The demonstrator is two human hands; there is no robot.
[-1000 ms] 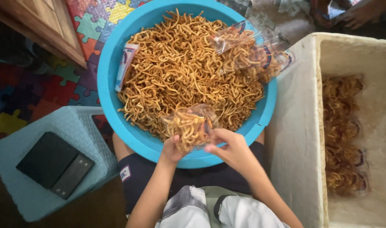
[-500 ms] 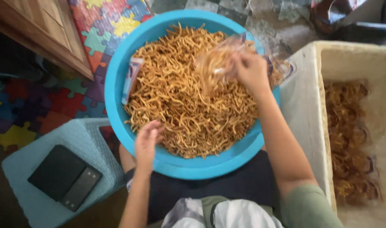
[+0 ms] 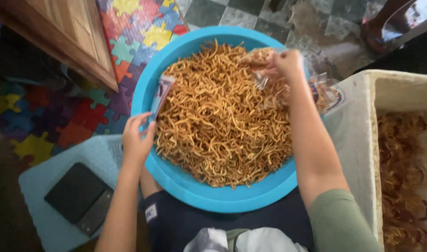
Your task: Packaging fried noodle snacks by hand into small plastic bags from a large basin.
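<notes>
Head view, with the blue basin (image 3: 185, 186) as the landmark: it sits on the person's lap, heaped with thin golden fried snack sticks (image 3: 218, 126).

The right hand (image 3: 283, 65) is at the basin's far rim, fingers pinched on a clear plastic bag (image 3: 262, 58) partly filled with sticks. More filled clear bags (image 3: 325, 93) lie just beyond the basin's right rim.

The left hand (image 3: 136, 137) rests at the basin's left rim with loosely curled fingers reaching toward a small printed packet (image 3: 159, 95) that leans inside the wall; whether it grips the packet I cannot tell.

Changes: 1 second ago both hands held the bag at the basin's near rim. Half a second ago the right hand had carried it across the heap while the left dropped to the near-left rim. Now the bag is at the far edge, close to the pile of filled bags, and the left hand has slid up toward the packet.

Left of the basin a dark scale (image 3: 78, 198) sits on a pale blue stool (image 3: 45, 224); right of it stands a white foam box (image 3: 358, 140) holding more snacks
</notes>
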